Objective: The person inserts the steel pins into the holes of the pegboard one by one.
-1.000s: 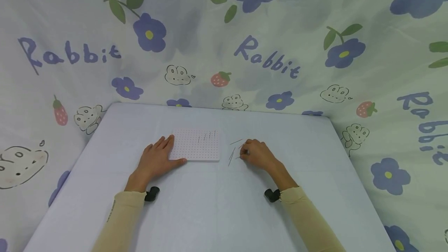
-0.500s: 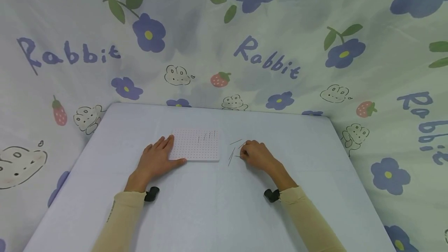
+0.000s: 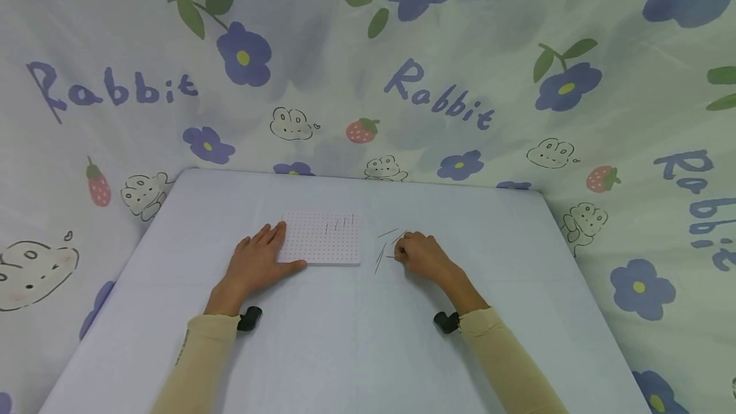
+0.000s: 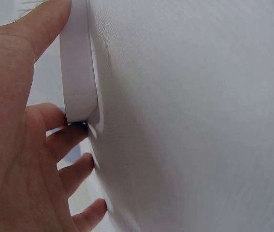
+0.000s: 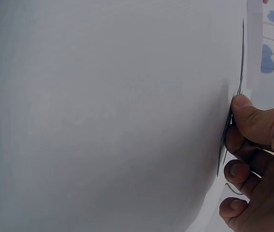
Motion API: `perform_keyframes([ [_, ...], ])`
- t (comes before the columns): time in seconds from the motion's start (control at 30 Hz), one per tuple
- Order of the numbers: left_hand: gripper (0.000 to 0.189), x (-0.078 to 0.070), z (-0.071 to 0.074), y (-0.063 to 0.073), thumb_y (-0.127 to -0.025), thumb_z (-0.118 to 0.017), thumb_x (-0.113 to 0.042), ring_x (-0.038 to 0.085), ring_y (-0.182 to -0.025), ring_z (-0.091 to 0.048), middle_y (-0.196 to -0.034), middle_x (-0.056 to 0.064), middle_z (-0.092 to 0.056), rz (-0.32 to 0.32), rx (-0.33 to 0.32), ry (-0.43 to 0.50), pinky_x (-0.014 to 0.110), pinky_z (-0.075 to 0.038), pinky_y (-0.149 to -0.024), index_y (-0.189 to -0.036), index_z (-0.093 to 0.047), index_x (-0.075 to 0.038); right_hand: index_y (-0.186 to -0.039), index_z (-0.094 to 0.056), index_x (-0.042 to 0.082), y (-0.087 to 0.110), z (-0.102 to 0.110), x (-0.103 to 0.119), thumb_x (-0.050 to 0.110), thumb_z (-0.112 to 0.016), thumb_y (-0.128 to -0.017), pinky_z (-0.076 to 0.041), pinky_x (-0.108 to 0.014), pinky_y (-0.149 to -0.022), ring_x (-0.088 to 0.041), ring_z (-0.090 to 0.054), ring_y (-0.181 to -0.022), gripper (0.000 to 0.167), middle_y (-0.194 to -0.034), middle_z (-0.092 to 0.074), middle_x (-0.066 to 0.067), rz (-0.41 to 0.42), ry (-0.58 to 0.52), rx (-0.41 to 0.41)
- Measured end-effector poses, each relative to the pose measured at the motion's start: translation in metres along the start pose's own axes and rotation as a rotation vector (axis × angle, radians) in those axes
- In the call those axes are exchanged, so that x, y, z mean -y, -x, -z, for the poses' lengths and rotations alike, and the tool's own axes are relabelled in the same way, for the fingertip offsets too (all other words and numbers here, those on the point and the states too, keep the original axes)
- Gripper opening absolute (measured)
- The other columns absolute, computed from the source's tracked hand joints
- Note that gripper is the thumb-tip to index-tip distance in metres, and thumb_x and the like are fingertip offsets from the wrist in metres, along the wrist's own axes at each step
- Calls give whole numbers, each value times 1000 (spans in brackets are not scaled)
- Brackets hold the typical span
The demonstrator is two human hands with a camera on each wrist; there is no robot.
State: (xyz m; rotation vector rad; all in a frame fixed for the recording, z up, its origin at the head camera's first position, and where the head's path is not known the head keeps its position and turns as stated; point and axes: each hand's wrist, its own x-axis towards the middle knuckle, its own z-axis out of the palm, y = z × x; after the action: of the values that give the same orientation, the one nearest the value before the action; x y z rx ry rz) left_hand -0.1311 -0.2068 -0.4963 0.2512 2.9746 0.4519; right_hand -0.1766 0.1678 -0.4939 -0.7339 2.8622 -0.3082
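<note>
A white board (image 3: 322, 251) with a grid of small holes lies flat on the table; several thin dark needles (image 3: 336, 225) stand in its far right part. My left hand (image 3: 253, 264) braces the board with outstretched fingers, thumb along the front edge, other fingers by the left side. In the left wrist view, fingertips touch the corner of the board (image 4: 79, 72). To the right of the board, my right hand (image 3: 422, 254) is down at the tabletop, thumb and index finger pinching at a needle (image 5: 220, 159). Loose needles (image 3: 381, 257) lie just left of these fingers.
The white-covered table (image 3: 345, 350) reaches back to a hanging cloth (image 3: 322, 94) printed with flowers and rabbits. A small black camera sits on each wrist, the left one (image 3: 250, 319) and the right one (image 3: 446, 321) both close above the table.
My right thumb and index finger have drawn together, closing the gap seen a second ago, and the hand has barely shifted. The left hand and the board have stayed still.
</note>
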Motion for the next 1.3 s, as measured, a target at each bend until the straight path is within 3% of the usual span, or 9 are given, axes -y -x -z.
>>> perform_keyframes([
  [0.4,111,0,0,0,-86,-60,-74,45,-150,-20,-163,21,-28,2,-1,6,70,-16,-115,-159,-22,1,-88,-65,22,1,0,1,19,-68,-98,-48,-44,-80,-14,-55,-87,11,-94,-61,9,11,20,-4],
  [0.7,112,1,-2,-1,-85,-59,-75,45,-150,-20,-163,21,-28,5,0,5,69,-16,-115,-159,-21,0,-88,-60,21,2,-2,1,13,-64,-99,-45,-37,-73,-14,-51,-83,15,-91,-59,9,31,41,-25],
  [0.93,112,1,-1,0,-85,-60,-74,44,-150,-20,-163,21,-28,8,2,10,69,-16,-115,-159,-21,0,-97,-58,15,-1,3,6,6,-58,-101,-47,-38,-77,-14,-51,-85,10,-92,-58,4,57,-96,-35],
  [1.3,111,-1,0,1,-85,-60,-74,45,-150,-20,-163,21,-27,15,7,3,70,-16,-115,-159,-22,0,-106,-56,13,-4,11,13,20,-52,-107,-48,-27,-70,-11,-53,-80,8,-89,-57,5,63,-356,-33],
])
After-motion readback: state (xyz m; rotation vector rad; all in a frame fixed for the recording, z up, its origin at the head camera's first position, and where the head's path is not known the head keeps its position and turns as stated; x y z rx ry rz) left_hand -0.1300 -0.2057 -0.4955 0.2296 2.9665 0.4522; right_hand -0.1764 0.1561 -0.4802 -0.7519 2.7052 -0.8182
